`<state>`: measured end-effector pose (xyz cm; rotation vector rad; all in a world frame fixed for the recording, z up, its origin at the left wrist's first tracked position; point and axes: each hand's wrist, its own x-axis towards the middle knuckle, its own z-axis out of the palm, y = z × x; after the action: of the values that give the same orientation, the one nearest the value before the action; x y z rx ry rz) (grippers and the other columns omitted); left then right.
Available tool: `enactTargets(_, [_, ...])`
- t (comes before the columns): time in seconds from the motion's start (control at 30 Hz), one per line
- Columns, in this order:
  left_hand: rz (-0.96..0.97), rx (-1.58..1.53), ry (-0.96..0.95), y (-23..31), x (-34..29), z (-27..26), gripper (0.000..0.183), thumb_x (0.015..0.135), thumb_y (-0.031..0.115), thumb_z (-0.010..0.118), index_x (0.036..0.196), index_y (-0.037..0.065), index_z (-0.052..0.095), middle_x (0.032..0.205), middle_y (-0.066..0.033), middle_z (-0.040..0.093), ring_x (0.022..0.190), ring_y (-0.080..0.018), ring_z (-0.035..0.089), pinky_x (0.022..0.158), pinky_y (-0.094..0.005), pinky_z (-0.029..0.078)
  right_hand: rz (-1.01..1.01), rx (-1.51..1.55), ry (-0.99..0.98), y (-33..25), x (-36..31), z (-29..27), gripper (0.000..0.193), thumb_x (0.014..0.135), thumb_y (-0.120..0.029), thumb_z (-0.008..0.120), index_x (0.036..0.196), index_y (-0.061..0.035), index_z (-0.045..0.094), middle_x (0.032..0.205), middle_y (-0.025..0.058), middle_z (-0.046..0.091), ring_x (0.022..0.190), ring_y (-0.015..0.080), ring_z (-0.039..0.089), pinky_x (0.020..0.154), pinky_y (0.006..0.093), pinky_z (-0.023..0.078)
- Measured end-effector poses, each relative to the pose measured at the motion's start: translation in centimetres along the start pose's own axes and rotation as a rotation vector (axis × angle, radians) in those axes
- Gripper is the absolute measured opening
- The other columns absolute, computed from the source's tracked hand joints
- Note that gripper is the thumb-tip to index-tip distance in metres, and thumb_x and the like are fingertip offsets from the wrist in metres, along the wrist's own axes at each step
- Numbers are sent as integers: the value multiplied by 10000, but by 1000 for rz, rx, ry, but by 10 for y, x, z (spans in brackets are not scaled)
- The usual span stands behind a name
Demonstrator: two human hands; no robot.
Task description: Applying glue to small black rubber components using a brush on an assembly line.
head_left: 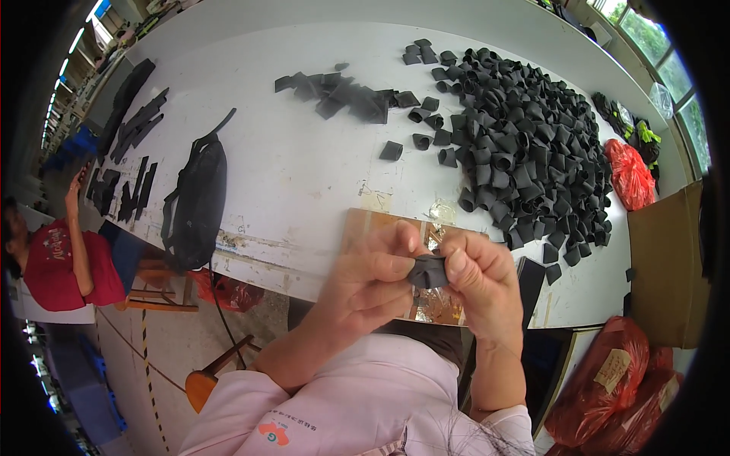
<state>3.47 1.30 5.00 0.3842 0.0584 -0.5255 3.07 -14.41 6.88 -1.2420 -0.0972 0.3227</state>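
Note:
A small piece of black fabric is pinched between my two hands, just above the front edge of the white table. My left hand grips its left side with thumb and forefinger. On the other side, my right hand holds it between thumb and curled fingers. Beneath my hands lies a brown board with tape and shiny worn patches. A big heap of small black fabric loops covers the table's right part. Flat black fabric pieces lie farther back, beside a few loose loops.
A black bag-like item and black strips lie on the table's left side. Someone in a red shirt sits at far left. Red plastic bags and a cardboard box stand at right. A wooden stool is at lower left.

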Motion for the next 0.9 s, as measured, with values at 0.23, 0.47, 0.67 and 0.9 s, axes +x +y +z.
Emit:
enactTargets(0.23, [-55, 119, 67, -10, 1, -22, 188, 853, 66, 527, 1027, 6, 494, 657, -10, 516, 369, -18, 349, 339, -175, 245, 88, 94, -103, 43, 14, -24, 242, 882, -268, 539, 736, -75, 538, 594, -107, 380, 539, -1, 310, 463, 170, 239])
enactTargets(0.47, [883, 1480, -45, -1, 13, -1, 258, 829, 35, 559, 1075, -25, 509, 822, -81, 578, 749, -136, 557, 639, -227, 447, -490, -709, 300, 32, -4, -14, 297, 739, -187, 672, 922, 10, 545, 813, 85, 519, 633, 162, 483, 563, 265, 403])
enactTargets(0.67, [838, 1017, 41, -17, 10, -4, 58, 857, 44, 526, 880, -8, 514, 857, -100, 546, 809, -165, 513, 786, -288, 416, -737, -934, 284, 30, -4, -1, 435, 579, -95, 756, 961, 0, 570, 823, 111, 538, 665, 233, 524, 512, 298, 429])
enactTargets(0.9, [694, 660, 182, -20, 6, 2, 84, 893, 86, 486, 916, 5, 491, 861, -88, 518, 822, -153, 473, 789, -285, 390, -944, -1110, 341, 20, 5, 0, 275, 563, 4, 685, 823, 21, 599, 728, 87, 516, 571, 201, 472, 462, 288, 382])
